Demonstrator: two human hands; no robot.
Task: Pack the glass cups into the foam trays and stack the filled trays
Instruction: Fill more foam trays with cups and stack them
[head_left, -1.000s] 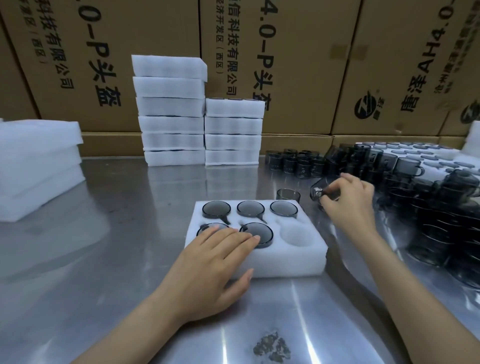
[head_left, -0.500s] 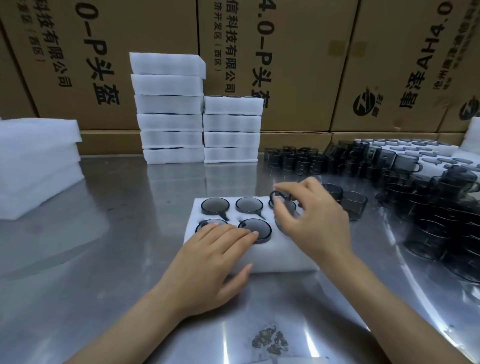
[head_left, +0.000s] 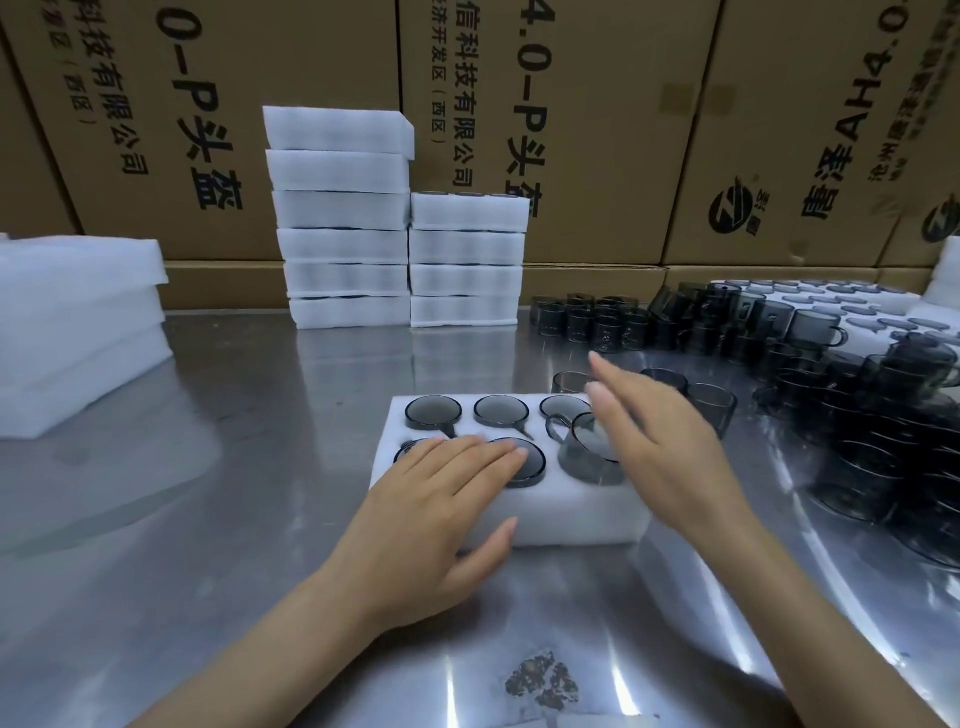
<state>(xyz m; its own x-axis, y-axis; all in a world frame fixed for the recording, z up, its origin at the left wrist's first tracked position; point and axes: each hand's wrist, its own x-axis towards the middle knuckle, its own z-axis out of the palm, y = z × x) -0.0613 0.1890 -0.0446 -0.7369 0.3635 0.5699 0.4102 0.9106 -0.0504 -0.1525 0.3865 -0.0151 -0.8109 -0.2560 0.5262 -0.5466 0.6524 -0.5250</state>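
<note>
The right hand (head_left: 660, 447), fingers now straightened, is releasing the sixth glass cup (head_left: 587, 457) into the foam tray (head_left: 566, 514); the left hand (head_left: 441, 499), flat, is steadying it, so stacking is due.

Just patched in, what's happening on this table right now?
A person is packing smoky glass cups into a foam tray. The left hand lies flat on the tray's front left, steadying it. The right hand, fingers straight, is over the sixth cup, which sits tilted and not fully down in the front right pocket. The other five pockets are filled. Loose cups wait to the right; filled trays are stacked at the back.
</note>
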